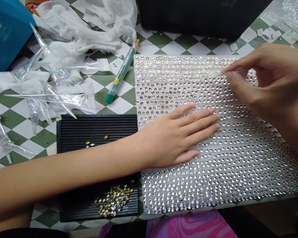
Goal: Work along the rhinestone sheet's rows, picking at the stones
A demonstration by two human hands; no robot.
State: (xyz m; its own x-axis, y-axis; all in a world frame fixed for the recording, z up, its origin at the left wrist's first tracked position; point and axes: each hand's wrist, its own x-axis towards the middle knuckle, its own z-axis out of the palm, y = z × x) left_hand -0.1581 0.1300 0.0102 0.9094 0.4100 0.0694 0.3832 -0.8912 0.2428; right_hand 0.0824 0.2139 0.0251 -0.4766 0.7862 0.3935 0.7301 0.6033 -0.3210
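My left hand (173, 138) lies flat on a large sheet of silver rhinestones (238, 185), its fingers spread and holding nothing. My right hand (263, 82) hovers over the sheet's upper right part. Its thumb and forefinger pinch a thin pick (218, 74), whose tip is close to the stones. Under my left forearm sits a black ridged tray (96, 129). A heap of small gold pointed stones (113, 200) lies on the tray's near end, with a few more scattered further up. My forearm hides the tray's middle.
A green-capped glue tube (120, 72) lies beside the sheet on a green-and-white checkered cloth (20, 129). Crumpled plastic bags (52, 89) and white wrapping (89, 29) fill the left. A blue box (7, 36) and a black case (201, 16) stand behind.
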